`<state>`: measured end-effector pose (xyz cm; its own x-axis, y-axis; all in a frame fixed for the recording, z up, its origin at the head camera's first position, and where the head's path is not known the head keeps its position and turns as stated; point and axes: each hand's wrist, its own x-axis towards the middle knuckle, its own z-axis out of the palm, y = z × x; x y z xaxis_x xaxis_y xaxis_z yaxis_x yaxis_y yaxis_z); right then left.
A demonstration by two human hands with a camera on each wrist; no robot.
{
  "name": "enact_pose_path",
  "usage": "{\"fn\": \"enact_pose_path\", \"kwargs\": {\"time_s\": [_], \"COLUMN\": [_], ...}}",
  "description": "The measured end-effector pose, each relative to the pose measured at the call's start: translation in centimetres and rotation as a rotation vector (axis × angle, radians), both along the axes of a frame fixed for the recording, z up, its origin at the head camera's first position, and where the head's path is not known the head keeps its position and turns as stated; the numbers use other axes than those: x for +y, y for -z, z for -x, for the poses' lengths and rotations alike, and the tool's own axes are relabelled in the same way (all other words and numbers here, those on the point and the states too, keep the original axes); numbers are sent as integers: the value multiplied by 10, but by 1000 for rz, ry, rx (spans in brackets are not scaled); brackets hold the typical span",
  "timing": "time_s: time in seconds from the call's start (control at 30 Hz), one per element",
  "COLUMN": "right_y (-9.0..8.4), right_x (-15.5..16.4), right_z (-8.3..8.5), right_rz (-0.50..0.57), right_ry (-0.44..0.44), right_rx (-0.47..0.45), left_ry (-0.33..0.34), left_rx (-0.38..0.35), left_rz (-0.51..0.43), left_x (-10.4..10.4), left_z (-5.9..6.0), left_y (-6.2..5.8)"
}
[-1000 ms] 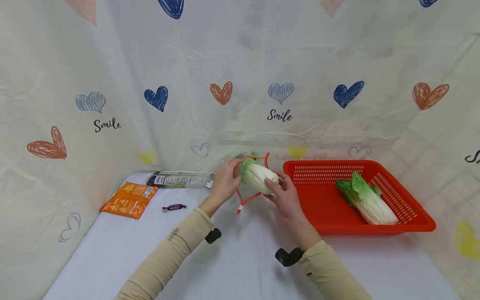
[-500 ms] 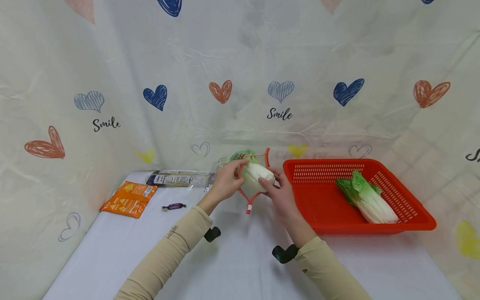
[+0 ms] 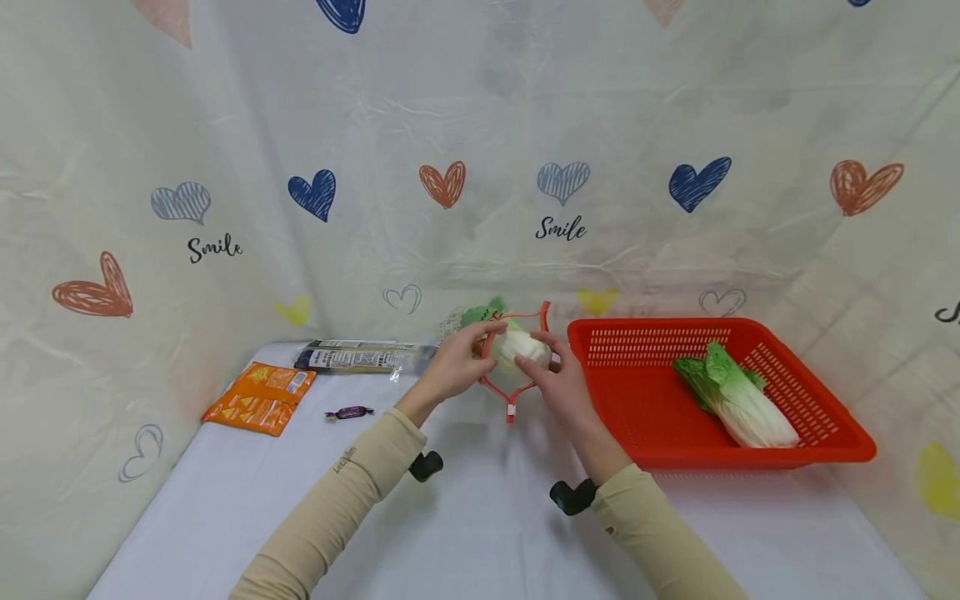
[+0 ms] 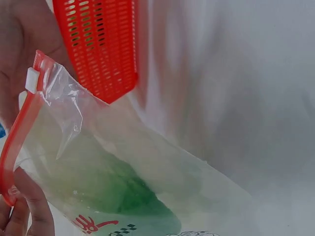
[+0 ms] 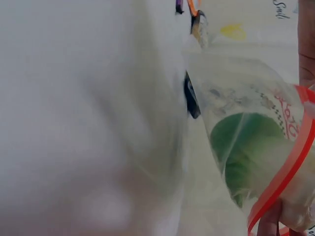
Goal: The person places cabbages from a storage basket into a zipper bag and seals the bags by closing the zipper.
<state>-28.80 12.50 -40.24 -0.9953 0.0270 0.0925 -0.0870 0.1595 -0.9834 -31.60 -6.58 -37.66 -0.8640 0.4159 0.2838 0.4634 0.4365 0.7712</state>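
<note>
Clear plastic zip bag (image 3: 491, 329) with a red-orange seal strip, held above the white tablecloth (image 3: 465, 533), just left of the red basket (image 3: 840, 454). Inside, a cabbage (image 3: 517, 346): pale ribbed stem toward the mouth, green leaves deeper in. Left hand (image 3: 453, 362) curled on the left side of the seal rim, fingers pinching it. Right hand (image 3: 562, 385) gripping the right side, thumb against the white stem. Film thin, wrinkled, glossy in the wrist views. Basket rigid, perforated, rectangular, holding a second cabbage (image 3: 738, 404). Farther left: crinkled orange packet (image 3: 258, 400), small wrapped candy (image 3: 347, 412), long dark package (image 3: 360, 357).
</note>
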Motion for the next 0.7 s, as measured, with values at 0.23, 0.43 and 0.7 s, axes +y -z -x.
{"fn": "enact_pose_path", "kwargs": {"time_s": [0.23,0.43,0.7], "right_y": [-3,3,12], "right_x": [7,11,12], "right_z": [6,13,19], "right_rz": [-55,-205,-283], "right_ry": [-37,-115,-106], "right_rx": [52,199,262], "left_ry": [3,74,163], "left_rx": [-93,-132,-158], "left_rz": [-60,-51,-57], "left_x": [-2,-4,-2], "left_z": [3,3,-2], "left_y": [-2,-1,-6]}}
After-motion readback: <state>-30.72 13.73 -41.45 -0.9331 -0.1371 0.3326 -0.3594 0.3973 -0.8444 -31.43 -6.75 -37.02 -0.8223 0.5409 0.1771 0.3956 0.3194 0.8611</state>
